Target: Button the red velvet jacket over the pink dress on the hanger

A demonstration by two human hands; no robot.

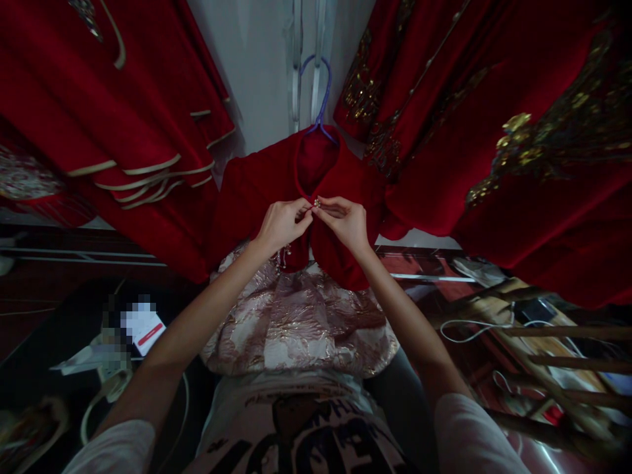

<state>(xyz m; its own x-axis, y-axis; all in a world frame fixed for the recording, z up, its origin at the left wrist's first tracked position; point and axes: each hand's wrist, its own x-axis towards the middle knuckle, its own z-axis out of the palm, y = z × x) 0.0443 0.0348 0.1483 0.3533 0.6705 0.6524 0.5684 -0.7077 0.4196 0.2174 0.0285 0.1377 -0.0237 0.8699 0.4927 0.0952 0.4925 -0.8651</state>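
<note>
Fastening work sits at frame centre: left hand (284, 224) pinches the collar edge of the red jacket (251, 191), hung on a blue hanger (326, 89); right hand (345, 224) grip is clenched on the small metal clasp (316, 203). Advisable: keep both edges taut and aligned.

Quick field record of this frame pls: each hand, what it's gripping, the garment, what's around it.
left hand: fingertips pinched on the collar edge of the red garment
right hand: pinches a small gold fastener at the same collar
hands: meet at the collar front, fingertips nearly touching
red garment: hangs on a blue hanger, facing the person
below it: pink-and-gold brocade fabric
left side: red robes with cream trim
right side: red robes with gold embroidery
lower right: white cable
</note>
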